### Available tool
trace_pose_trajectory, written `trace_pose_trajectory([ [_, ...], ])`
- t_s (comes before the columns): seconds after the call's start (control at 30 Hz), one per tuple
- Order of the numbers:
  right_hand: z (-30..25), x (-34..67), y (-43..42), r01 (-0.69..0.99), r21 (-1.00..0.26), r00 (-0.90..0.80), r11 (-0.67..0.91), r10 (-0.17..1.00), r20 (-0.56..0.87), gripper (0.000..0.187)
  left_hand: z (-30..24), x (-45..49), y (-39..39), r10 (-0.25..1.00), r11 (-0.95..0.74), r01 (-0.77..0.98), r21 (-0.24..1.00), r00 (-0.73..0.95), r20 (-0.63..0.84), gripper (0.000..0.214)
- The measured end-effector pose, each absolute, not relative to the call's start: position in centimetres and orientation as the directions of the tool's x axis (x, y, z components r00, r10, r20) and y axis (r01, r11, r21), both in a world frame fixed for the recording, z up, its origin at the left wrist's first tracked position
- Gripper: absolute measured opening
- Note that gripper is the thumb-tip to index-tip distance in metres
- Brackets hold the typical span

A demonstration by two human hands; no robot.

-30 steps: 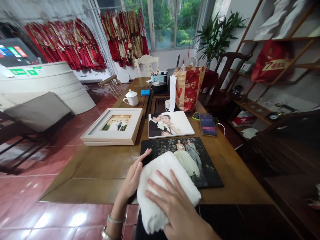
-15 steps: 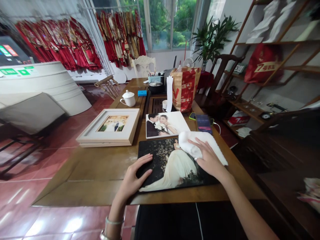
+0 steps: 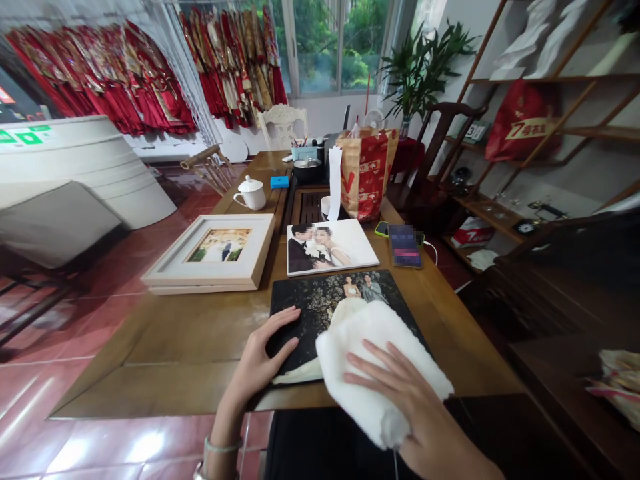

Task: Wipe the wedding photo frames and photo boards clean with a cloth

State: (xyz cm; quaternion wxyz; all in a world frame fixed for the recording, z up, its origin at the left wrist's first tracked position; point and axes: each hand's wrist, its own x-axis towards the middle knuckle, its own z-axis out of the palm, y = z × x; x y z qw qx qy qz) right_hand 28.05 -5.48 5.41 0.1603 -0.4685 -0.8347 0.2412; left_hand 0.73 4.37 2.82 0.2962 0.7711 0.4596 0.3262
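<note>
A dark photo panel (image 3: 310, 303) of a couple, the long pale gown partly covered, lies flat near the table's front edge. My left hand (image 3: 265, 350) rests on its left edge, thumb and fingers spread apart. Over the panel's lower right part lies a thick white cloth (image 3: 345, 340), its near end hanging past the front edge. My right hand (image 3: 395, 387) holds this cloth against the panel, fingers stretched across the top; the thumb is hidden. Just behind the panel is a white-edged photo panel (image 3: 357, 247) with another couple.
A pale wooden picture frame (image 3: 167, 267) lies on the wooden table (image 3: 185, 340) at left. Behind are a lidded white cup (image 3: 253, 195), a blue box (image 3: 279, 182) and a red-brown paper bag (image 3: 367, 173). A phone (image 3: 406, 245) with a cable lies at right.
My right hand has drawn the white cloth down the dark panel towards me, uncovering the couple at its top. My left hand stays on the left edge. The view has shifted slightly.
</note>
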Motion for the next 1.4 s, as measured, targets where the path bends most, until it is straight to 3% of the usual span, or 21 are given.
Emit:
trace_pose_trajectory([
  [0.2, 4.5, 31.9, -1.8, 0.796, -0.519, -0.296, 0.312, 0.948, 0.116, 0.070, 2.7, 0.7, 4.5, 0.904, -0.396, 0.511, 0.763, 0.364, 0.226, 0.038],
  [0.33, 4.6, 31.2, 3.6, 0.843, -0.450, -0.271, 0.294, 0.955, 0.116, 0.074, 2.7, 0.7, 4.4, 0.906, -0.386, 0.512, 0.767, 0.367, 0.211, 0.037],
  [0.53, 5.5, 27.5, 8.0, 0.885, -0.398, -0.235, 0.240, 0.970, 0.061, 0.065, 2.8, 0.7, 4.3, 0.907, -0.388, 0.519, 0.762, 0.364, 0.213, 0.036],
  [0.77, 6.0, 25.7, -1.2, 0.707, -0.535, -0.514, 0.463, 0.855, 0.060, 0.091, 2.7, 0.8, 4.4, 0.911, -0.379, 0.515, 0.769, 0.353, 0.213, 0.035],
  [0.9, 5.9, 28.4, -6.2, 0.615, -0.657, -0.573, 0.435, 0.819, 0.006, 0.082, 2.8, 0.7, 4.4, 0.911, -0.372, 0.510, 0.776, 0.361, 0.200, 0.037],
  [1.1, 5.7, 32.2, -5.9, 0.706, -0.655, -0.393, 0.269, 0.918, -0.046, 0.068, 2.7, 0.7, 4.5, 0.917, -0.347, 0.508, 0.788, 0.360, 0.172, 0.037],
  [1.27, 5.5, 31.9, 1.5, 0.754, -0.598, -0.325, 0.273, 0.945, 0.021, 0.064, 2.8, 0.7, 4.4, 0.916, -0.351, 0.502, 0.790, 0.360, 0.179, 0.037],
  [1.4, 5.5, 29.2, 7.7, 0.852, -0.505, -0.166, 0.138, 0.986, -0.009, 0.060, 2.8, 0.7, 4.4, 0.917, -0.348, 0.503, 0.791, 0.357, 0.177, 0.037],
])
